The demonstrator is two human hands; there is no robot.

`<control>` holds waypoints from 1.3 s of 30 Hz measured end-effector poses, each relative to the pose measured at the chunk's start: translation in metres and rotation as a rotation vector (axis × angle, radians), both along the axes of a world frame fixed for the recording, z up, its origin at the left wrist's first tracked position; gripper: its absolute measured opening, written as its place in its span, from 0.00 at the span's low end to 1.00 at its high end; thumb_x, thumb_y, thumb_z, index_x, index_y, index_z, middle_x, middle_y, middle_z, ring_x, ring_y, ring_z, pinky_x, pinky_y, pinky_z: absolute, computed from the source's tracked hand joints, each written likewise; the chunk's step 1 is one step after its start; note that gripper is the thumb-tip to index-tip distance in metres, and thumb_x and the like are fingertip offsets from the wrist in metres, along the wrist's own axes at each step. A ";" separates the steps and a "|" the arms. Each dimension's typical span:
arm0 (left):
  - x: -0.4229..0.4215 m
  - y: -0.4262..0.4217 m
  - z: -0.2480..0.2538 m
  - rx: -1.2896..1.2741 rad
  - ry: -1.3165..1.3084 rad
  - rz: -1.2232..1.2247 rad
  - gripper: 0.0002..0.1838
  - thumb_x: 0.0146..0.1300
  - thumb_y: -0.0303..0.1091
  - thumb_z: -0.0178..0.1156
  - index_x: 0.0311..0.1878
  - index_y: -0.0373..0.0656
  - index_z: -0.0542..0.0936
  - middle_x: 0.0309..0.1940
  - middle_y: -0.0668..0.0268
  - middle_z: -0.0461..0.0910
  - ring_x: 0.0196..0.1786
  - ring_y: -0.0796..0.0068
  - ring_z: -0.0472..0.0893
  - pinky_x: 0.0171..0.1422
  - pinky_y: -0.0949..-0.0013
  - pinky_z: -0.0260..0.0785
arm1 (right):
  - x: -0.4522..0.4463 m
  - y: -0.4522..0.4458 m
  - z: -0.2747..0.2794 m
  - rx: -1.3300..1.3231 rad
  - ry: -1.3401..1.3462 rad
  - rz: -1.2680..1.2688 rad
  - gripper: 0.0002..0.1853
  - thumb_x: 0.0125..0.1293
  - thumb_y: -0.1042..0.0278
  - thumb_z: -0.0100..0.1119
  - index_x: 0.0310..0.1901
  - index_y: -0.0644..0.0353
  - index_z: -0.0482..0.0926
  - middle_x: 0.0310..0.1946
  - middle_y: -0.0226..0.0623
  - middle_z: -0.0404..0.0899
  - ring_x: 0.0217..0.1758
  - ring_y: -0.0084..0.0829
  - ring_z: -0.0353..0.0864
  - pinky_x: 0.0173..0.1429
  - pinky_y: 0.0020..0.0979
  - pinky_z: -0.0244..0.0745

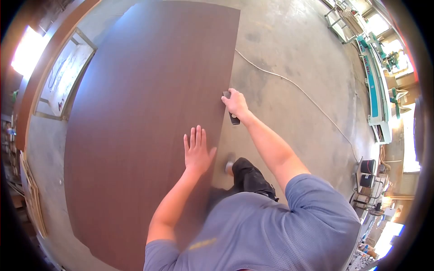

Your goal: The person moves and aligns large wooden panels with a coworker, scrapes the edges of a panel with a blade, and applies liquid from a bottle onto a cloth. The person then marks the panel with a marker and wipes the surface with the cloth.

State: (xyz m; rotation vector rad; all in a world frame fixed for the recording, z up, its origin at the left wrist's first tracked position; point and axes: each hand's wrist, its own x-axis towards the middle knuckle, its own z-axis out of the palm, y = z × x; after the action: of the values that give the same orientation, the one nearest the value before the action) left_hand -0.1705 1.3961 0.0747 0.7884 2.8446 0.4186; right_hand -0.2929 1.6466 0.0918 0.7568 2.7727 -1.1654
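A large dark brown panel (149, 90) stretches out in front of me, its right edge running away from my body. My left hand (197, 152) lies on the panel's surface near that edge, fingers stretched out and holding nothing. At the right edge, my right hand (236, 104) is closed around a dark, narrow block-shaped tool (234, 119) with a light round spot on it. The tool is against or very close to the edge; its exact kind is mostly hidden under my fingers.
A pale hose or cable (294, 83) curves over the concrete floor (289, 40) right of the panel. Along the right wall stands a long green-and-white machine (374, 90), with a black-and-metal device (368, 167) nearer. A wooden frame piece (34, 81) stands at the left.
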 end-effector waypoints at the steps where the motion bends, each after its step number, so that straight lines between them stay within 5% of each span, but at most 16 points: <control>1: -0.031 0.020 -0.002 0.001 0.027 0.006 0.47 0.75 0.59 0.55 0.85 0.35 0.55 0.88 0.53 0.48 0.90 0.52 0.45 0.90 0.40 0.32 | -0.023 0.015 -0.008 0.047 0.032 0.004 0.24 0.68 0.58 0.68 0.60 0.65 0.80 0.48 0.56 0.88 0.53 0.54 0.89 0.57 0.49 0.84; 14: -0.295 0.202 -0.007 -0.194 0.085 0.181 0.45 0.78 0.60 0.50 0.87 0.45 0.50 0.89 0.58 0.43 0.90 0.51 0.42 0.88 0.32 0.29 | -0.260 0.190 -0.008 -0.027 0.011 0.077 0.23 0.68 0.60 0.66 0.58 0.66 0.82 0.42 0.57 0.89 0.49 0.54 0.90 0.55 0.48 0.84; 18: -0.359 0.233 -0.010 -0.196 0.108 0.208 0.44 0.79 0.60 0.50 0.87 0.45 0.51 0.89 0.58 0.44 0.90 0.51 0.42 0.88 0.32 0.30 | -0.314 0.231 -0.005 -0.022 -0.037 0.097 0.20 0.69 0.58 0.66 0.53 0.66 0.81 0.49 0.57 0.87 0.55 0.58 0.86 0.60 0.52 0.82; 28: -0.491 0.284 -0.017 -0.128 0.131 0.177 0.44 0.79 0.63 0.48 0.87 0.45 0.53 0.89 0.59 0.46 0.90 0.54 0.44 0.89 0.36 0.33 | -0.365 0.259 0.015 -0.051 -0.123 0.112 0.25 0.70 0.60 0.66 0.62 0.66 0.77 0.52 0.58 0.86 0.58 0.57 0.85 0.61 0.51 0.81; 39: -0.517 0.292 -0.017 -0.103 0.026 0.140 0.46 0.79 0.64 0.47 0.88 0.45 0.49 0.90 0.63 0.42 0.91 0.57 0.40 0.90 0.38 0.28 | -0.337 0.249 0.010 -0.068 -0.114 0.158 0.33 0.69 0.61 0.69 0.72 0.67 0.71 0.62 0.59 0.81 0.67 0.57 0.80 0.70 0.49 0.76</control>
State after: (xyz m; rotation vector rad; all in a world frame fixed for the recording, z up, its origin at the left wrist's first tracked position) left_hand -0.6872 1.6885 0.0579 0.5824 2.9288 0.2794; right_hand -0.6297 1.8956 0.1017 0.5668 2.6307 -1.1428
